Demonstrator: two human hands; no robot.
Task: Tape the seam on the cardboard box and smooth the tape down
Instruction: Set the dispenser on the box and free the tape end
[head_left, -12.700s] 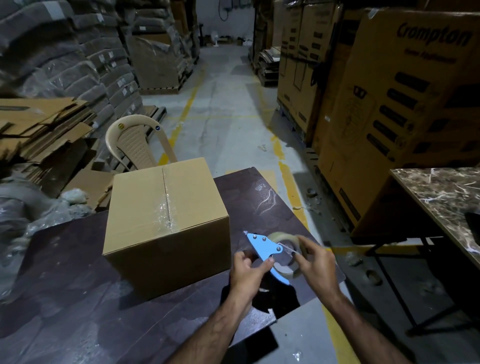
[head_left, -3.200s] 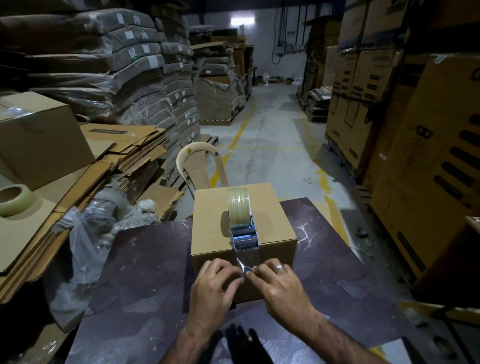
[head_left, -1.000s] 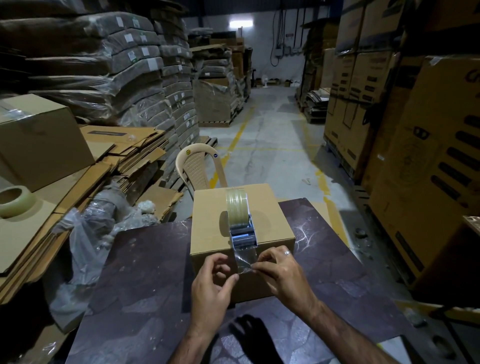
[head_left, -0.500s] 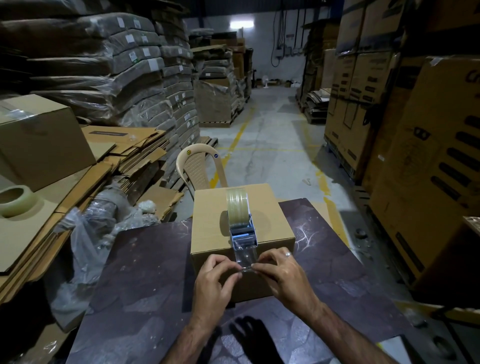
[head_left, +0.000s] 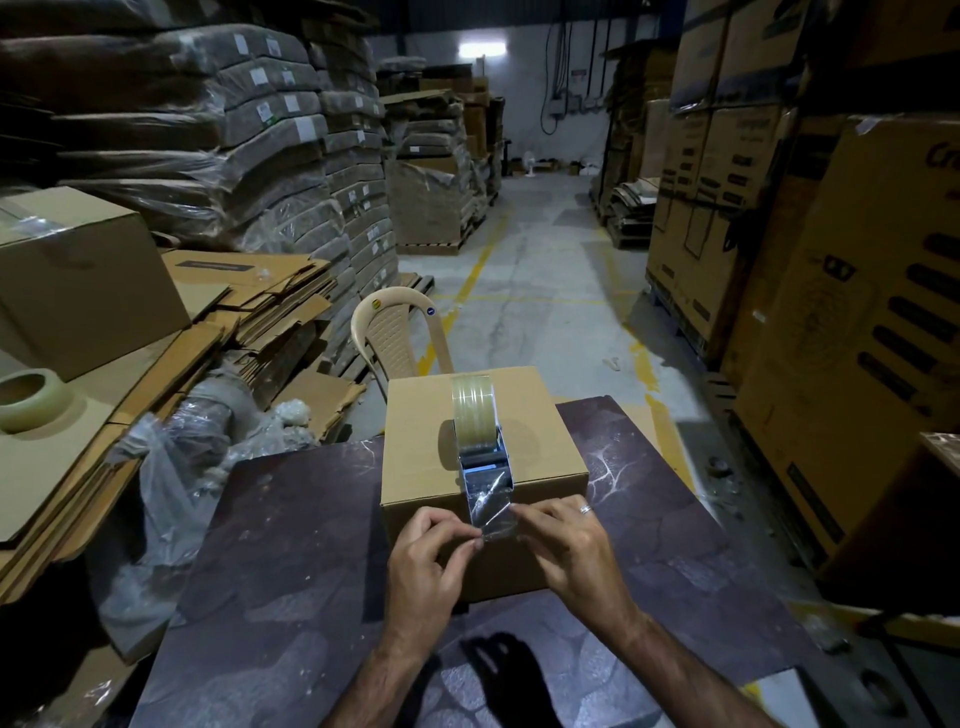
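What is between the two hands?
A strip of clear tape, seen in the head view. The left hand and the right hand pinch its loose end; it comes from the tape dispenser on the box.

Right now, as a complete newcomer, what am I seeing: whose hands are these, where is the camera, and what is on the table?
There is no machine here: a person works with bare hands. The picture comes from a camera worn on their head, looking forward and down. On the dark table stands a closed cardboard box. A tape dispenser with a clear roll rests on top of it. The left hand and right hand each pinch the loose tape strip pulled from the dispenser, at the box's near edge.
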